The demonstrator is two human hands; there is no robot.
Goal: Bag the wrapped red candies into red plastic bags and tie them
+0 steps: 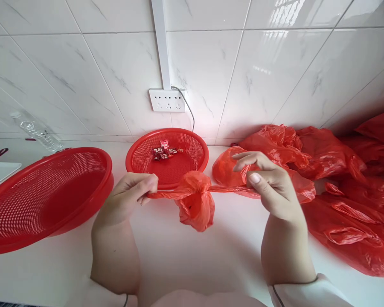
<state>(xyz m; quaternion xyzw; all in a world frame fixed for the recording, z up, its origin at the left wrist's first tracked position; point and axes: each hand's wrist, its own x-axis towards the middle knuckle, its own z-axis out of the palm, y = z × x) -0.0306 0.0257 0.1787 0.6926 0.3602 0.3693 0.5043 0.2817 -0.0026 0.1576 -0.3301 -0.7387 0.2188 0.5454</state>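
Note:
A small red plastic bag [196, 204] hangs between my two hands, knotted at its neck, with its two twisted ends stretched out sideways. My left hand [132, 192] pinches the left end. The right end is gripped between the thumb and fingers of my right hand [269, 183]. Just behind the bag stands a round red basket [134, 160] with several small wrapped pieces [163, 151] inside. What the bag holds cannot be made out.
A larger red basket [107, 170] stands at the left, near a clear plastic bottle [35, 130] and a white tray [1, 172]. Several red bags [355, 226] are heaped at the right. A power strip [167, 100] with a cable is on the tiled wall.

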